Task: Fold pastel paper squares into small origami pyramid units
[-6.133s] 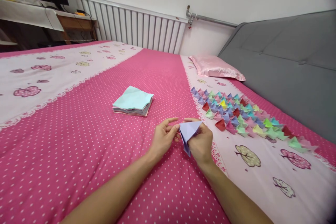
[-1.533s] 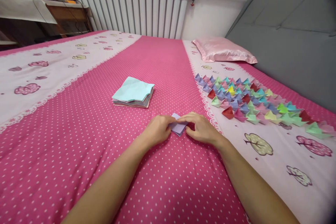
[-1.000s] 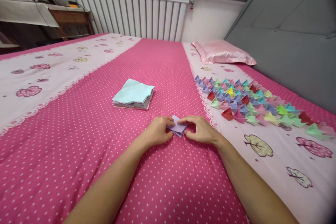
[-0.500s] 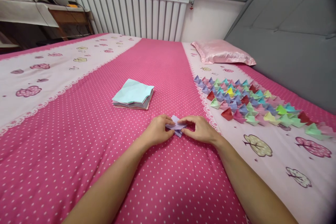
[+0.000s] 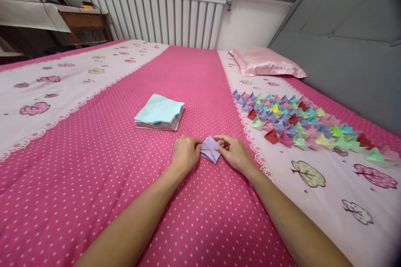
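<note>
A small piece of folded purple paper (image 5: 210,149), roughly diamond-shaped with creases across its lower half, is between my two hands just above the pink dotted bedspread (image 5: 200,83). My left hand (image 5: 187,150) pinches its left corner between thumb and fingers. On the opposite side, my right hand (image 5: 234,152) grips the right corner, the thumb lying over the paper's front. Beyond my left hand lies a stack of square paper sheets (image 5: 159,110) with a pale blue one on top.
Rows of small folded paper boats (image 5: 293,119) in many colours stand on the bed at the right. Behind them are a pink satin pillow (image 5: 266,61) and a grey headboard (image 5: 341,46). A white radiator (image 5: 163,16) lines the far wall; a desk (image 5: 83,18) stands far left.
The purple paper now shows as a flatter diamond with its front uncovered. Both hands have shifted their fingers outward to its side corners. The stack and boats stay put.
</note>
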Demonstrator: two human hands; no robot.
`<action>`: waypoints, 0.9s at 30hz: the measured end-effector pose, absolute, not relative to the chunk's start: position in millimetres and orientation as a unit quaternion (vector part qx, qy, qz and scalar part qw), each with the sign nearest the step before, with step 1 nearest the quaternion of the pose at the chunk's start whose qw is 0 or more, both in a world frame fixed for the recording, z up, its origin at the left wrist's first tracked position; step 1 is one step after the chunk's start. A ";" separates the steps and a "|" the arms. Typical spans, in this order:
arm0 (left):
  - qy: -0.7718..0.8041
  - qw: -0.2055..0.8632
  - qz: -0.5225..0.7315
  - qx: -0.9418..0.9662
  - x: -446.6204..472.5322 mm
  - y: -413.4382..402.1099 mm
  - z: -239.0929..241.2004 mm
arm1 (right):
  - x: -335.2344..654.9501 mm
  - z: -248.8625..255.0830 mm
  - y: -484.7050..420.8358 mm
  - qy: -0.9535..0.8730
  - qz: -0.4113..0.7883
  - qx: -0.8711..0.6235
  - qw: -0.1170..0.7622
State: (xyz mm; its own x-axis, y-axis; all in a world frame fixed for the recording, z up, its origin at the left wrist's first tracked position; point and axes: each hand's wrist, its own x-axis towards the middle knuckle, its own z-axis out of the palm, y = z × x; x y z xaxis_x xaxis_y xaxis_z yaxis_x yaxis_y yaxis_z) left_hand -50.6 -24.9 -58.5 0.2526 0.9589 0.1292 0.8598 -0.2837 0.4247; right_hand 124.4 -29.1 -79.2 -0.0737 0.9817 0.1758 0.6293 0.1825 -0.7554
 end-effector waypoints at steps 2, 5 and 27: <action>0.595 0.124 0.183 0.773 -50.3 -25.8 -57.8 | 123.7 -81.3 -29.0 -0.688 0.254 -0.582 0.353; 0.606 0.109 0.168 0.770 -48.9 -27.4 -56.7 | 123.2 -82.6 -29.4 -0.694 0.248 -0.569 0.365; 0.561 0.068 0.091 0.820 -47.4 -36.8 -47.2 | 112.7 -82.6 -33.2 -0.706 0.161 -0.603 0.335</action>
State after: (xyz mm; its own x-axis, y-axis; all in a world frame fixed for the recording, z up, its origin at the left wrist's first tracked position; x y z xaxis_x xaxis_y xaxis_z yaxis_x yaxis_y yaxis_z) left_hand -47.4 -36.8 -47.2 0.3531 0.9327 0.0733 0.9080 -0.3606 0.2135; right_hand 112.7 -33.2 -82.6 -0.0478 0.9591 0.2791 0.7439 0.2207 -0.6308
